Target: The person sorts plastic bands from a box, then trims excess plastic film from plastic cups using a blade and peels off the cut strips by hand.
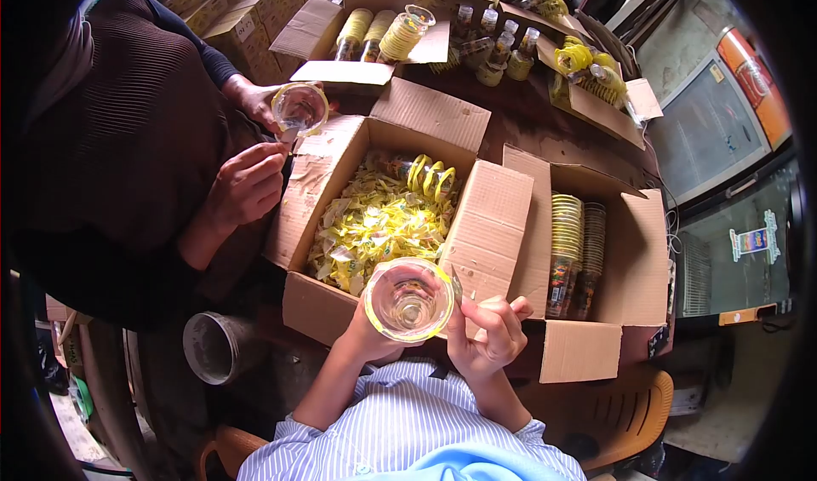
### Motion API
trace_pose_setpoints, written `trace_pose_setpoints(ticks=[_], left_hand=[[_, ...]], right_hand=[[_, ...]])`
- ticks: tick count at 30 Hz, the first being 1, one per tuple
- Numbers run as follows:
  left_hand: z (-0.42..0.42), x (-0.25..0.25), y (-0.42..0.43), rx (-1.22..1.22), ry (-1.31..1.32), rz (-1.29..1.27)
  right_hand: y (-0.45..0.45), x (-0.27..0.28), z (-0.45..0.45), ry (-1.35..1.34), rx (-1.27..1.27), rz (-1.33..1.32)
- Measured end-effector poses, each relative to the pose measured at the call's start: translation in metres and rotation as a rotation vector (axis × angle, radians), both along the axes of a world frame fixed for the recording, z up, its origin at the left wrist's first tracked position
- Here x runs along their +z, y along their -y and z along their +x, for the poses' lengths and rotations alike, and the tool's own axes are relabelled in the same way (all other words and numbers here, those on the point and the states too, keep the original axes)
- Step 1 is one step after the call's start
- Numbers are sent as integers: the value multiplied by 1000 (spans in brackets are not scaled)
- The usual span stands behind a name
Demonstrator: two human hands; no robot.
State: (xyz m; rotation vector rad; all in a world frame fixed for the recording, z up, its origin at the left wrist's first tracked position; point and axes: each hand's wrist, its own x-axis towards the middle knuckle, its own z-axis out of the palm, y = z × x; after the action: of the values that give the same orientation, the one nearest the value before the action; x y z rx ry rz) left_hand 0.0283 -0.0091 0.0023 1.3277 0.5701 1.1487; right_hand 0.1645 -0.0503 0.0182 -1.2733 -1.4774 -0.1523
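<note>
My left hand [363, 338] is wrapped round a clear plastic cup [410, 300], whose yellow-edged mouth faces up toward me. At the cup's right rim is my right hand [488, 338], its thumb and forefinger pinched on a thin, dark, blade-like piece [457, 285] too small to name surely. Just beyond the cup stands an open cardboard box [328, 312]. Inside it lie many yellow and clear plastic scraps [374, 217] and several yellow rings [430, 177] around stacked cups.
Across to the left, a co-worker's hands [247, 174] hold another clear cup [299, 109]. An open box [634, 260] with two cup stacks [566, 255] stands right. Farther back are boxes of cups [353, 34] and small bottles [521, 51]. A grey bucket [213, 347] sits lower left.
</note>
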Motion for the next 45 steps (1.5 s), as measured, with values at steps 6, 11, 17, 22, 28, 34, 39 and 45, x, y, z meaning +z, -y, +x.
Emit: trace_pose_setpoints(ticks=[6,11,17,22,28,34,39,45], left_hand=[[-3,-7,5,-113,-225,89],[-4,-10,4,1,-242,101],[-11,-10,3,86,-533,375],[-11,-12,2,111,-555,468],[-9,2,1,116,-424,381],[-14,-9,-4,220,-348,301],[-18,-7,-3,338,-442,475],[-17,-6,-5,422,-474,572]], right_hand=[[-6,-2,8,-27,-2,-52],[-3,-5,13,-140,-5,-54],[6,0,14,-76,11,-32],[5,0,14,-82,7,-55],[2,3,27,53,-75,-138],[-14,-54,49,-334,105,-737],[-3,-65,42,-145,185,-986],[1,-63,50,279,97,-942]])
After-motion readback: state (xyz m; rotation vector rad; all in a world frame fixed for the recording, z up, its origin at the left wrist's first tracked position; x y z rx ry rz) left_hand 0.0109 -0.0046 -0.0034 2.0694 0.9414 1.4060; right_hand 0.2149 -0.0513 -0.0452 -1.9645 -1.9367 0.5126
